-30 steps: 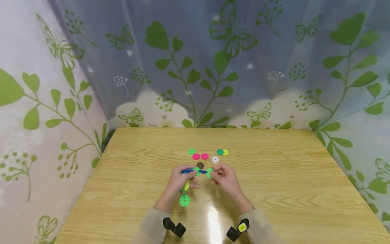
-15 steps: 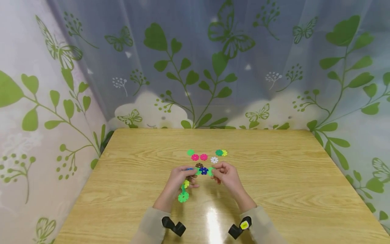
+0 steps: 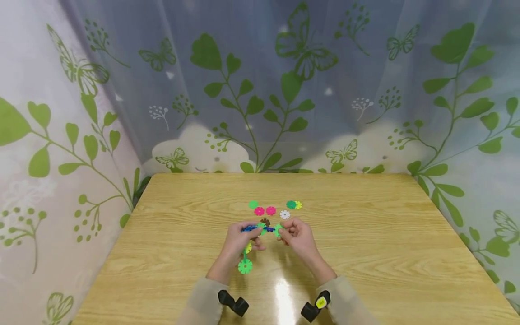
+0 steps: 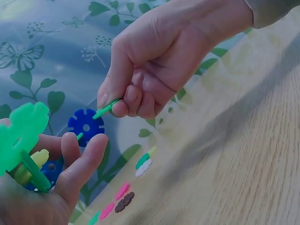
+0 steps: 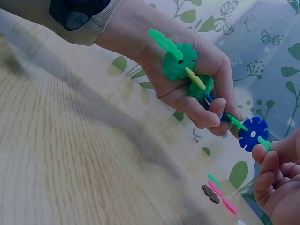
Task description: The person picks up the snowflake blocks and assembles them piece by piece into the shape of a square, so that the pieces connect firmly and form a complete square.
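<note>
Interlocking notched plastic discs form a chain between the hands. My left hand [image 3: 239, 238] grips the chain, with its blue, green and yellow discs partly covered by fingers. A light green disc [image 3: 245, 266] hangs at the chain's lower end, below the left palm. Across the gap between the hands, a dark blue disc [image 5: 247, 136] links a green disc at the left fingertips to another light green disc [image 4: 107, 108]. That last disc is pinched between the thumb and forefinger of my right hand [image 3: 299, 235], the other fingers curled.
Loose discs lie on the wooden table [image 3: 365, 234] just beyond the hands: brown [image 3: 265, 221], two pink ones [image 3: 271, 210], white [image 3: 285, 215], light green [image 3: 253, 204], and a dark green disc [image 3: 290, 205] overlapping a yellow one [image 3: 299, 205]. A patterned curtain [image 3: 260, 90] surrounds the table.
Half a second ago the dark blue disc turned its face to the head camera; now it is edge-on again, as one second ago. Both hands keep their hold, and the loose discs stay put.
</note>
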A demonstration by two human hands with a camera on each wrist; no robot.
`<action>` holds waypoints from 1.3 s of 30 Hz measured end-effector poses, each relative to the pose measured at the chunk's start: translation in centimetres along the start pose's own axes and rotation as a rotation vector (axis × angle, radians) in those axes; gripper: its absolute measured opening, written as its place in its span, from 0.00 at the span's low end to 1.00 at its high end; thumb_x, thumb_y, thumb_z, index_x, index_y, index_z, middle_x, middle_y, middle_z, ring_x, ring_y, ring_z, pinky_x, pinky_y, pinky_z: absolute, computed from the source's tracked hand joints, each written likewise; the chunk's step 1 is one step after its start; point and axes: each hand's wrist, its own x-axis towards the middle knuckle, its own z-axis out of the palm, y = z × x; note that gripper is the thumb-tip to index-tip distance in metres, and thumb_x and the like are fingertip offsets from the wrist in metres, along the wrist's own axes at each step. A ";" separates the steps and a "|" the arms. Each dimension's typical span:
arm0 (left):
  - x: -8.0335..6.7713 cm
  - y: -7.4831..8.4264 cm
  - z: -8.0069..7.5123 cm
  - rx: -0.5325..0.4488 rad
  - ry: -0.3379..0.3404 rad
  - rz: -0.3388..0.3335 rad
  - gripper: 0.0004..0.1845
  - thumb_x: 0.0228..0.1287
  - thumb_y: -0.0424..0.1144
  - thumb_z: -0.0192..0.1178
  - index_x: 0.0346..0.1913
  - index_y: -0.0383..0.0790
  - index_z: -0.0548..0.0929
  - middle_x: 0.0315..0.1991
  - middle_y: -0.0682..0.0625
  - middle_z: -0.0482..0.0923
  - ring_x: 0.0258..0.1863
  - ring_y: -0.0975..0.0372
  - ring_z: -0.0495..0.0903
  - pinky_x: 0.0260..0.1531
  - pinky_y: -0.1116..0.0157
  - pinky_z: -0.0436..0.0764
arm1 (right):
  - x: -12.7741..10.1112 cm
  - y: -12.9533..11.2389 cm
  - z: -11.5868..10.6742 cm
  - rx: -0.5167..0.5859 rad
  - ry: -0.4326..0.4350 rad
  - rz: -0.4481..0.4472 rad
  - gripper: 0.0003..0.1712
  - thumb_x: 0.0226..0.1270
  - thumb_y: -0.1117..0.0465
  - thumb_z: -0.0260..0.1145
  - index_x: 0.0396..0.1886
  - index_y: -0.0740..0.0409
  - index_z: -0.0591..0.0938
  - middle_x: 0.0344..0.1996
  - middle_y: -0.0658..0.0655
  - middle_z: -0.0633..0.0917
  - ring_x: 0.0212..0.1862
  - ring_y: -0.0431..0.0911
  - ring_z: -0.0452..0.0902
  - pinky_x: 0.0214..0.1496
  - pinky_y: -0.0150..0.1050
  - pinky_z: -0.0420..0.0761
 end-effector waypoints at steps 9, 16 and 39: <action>0.2 0.2 0.1 -0.014 -0.011 0.030 0.21 0.60 0.32 0.63 0.55 0.25 0.74 0.28 0.35 0.77 0.22 0.58 0.79 0.34 0.52 0.84 | 0.1 0.4 0.2 -0.005 0.006 -0.006 0.08 0.60 0.76 0.61 0.39 0.73 0.75 0.22 0.60 0.79 0.25 0.54 0.77 0.24 0.29 0.78; 0.1 0.2 0.1 -0.008 -0.011 0.038 0.24 0.59 0.33 0.64 0.57 0.26 0.73 0.36 0.33 0.77 0.25 0.57 0.81 0.36 0.53 0.84 | 0.4 0.1 0.0 -0.003 -0.008 -0.037 0.11 0.63 0.74 0.59 0.45 0.74 0.74 0.26 0.65 0.79 0.24 0.52 0.76 0.23 0.30 0.77; -0.1 -0.3 0.6 0.141 -0.038 0.120 0.20 0.61 0.36 0.62 0.54 0.28 0.77 0.35 0.42 0.80 0.29 0.54 0.82 0.38 0.53 0.84 | 1.2 0.0 -1.7 0.061 0.019 0.002 0.15 0.67 0.67 0.58 0.49 0.75 0.75 0.22 0.58 0.81 0.21 0.40 0.72 0.24 0.28 0.76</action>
